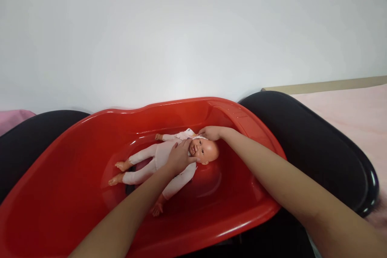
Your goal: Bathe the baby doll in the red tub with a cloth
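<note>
A baby doll (203, 151) in white clothes lies on its back inside a red baby bathtub (69, 205), its head to the right. A white patterned cloth, like a bib (189, 132), shows by its neck and far shoulder. Across the doll's upper chest rests my left hand (179, 156), fingers stretched towards the chin and thumb apart near the neck. My right hand (211, 132) reaches over the tub's right end to the far side of the doll's head. Its bent fingers close on the cloth edge there; the fingertips are partly hidden.
Under the doll's legs and back, a dark piece (130, 188) partly shows. Black rounded surfaces flank the tub, one at the right (326, 149) and one at the left (45, 137). Pink fabric (356, 117) lies at the far right. A pale wall (181, 36) rises behind.
</note>
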`<action>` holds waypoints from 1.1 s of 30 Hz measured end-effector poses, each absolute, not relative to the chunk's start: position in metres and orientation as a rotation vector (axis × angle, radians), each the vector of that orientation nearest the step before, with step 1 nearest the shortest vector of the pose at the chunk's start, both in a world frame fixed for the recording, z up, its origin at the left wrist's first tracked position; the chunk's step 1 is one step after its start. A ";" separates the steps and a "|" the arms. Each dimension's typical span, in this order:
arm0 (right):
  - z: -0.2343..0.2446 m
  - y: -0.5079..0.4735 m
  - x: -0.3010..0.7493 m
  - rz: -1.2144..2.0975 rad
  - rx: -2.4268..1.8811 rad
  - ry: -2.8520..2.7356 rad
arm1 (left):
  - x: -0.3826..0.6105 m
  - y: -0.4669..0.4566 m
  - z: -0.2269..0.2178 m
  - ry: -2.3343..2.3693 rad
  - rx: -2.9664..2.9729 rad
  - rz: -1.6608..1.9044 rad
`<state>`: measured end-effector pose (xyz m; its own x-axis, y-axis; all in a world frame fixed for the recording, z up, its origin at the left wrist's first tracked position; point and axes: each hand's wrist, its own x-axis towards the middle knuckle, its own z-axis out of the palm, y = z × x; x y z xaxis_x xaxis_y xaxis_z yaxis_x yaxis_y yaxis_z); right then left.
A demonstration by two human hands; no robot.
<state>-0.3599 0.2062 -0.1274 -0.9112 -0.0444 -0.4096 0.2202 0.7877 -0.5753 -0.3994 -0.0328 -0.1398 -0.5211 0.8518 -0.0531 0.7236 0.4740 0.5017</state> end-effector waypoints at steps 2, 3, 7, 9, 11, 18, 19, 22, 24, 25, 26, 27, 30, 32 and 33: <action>-0.126 0.207 -0.360 -0.866 0.119 2.527 | -0.400 -0.033 -0.141 2.436 1.337 0.601; -0.125 0.207 -0.360 -0.874 0.113 2.515 | -0.400 -0.033 -0.141 2.435 1.341 0.595; -0.121 0.204 -0.360 -1.009 0.079 2.463 | -0.402 -0.033 -0.143 2.415 1.351 0.588; -0.121 0.202 -0.360 -1.053 0.071 2.446 | -0.403 -0.033 -0.143 2.411 1.342 0.591; -0.120 0.200 -0.362 -1.035 0.092 2.457 | -0.403 -0.033 -0.144 2.411 1.333 0.592; -0.116 0.196 -0.363 -0.836 0.211 2.557 | -0.401 -0.033 -0.142 2.390 1.376 0.614; -0.114 0.195 -0.362 -0.835 0.210 2.554 | -0.401 -0.032 -0.141 2.390 1.376 0.614; -0.111 0.194 -0.361 -0.840 0.181 2.525 | -0.402 -0.032 -0.139 2.397 1.362 0.604; -0.111 0.193 -0.361 -0.827 0.161 2.520 | -0.402 -0.032 -0.138 2.406 1.361 0.589; -0.112 0.193 -0.362 -0.811 0.159 2.526 | -0.402 -0.032 -0.138 2.411 1.361 0.579; -0.113 0.193 -0.363 -0.793 0.161 2.535 | -0.402 -0.032 -0.138 2.413 1.364 0.570; -0.114 0.193 -0.364 -0.775 0.167 2.544 | -0.402 -0.032 -0.139 2.414 1.370 0.564; -0.115 0.194 -0.365 -0.744 0.195 2.551 | -0.402 -0.033 -0.140 2.420 1.382 0.557; -0.112 0.194 -0.364 -0.740 0.195 2.537 | -0.402 -0.033 -0.140 2.419 1.382 0.562; -0.110 0.193 -0.363 -0.735 0.188 2.528 | -0.402 -0.033 -0.140 2.415 1.380 0.566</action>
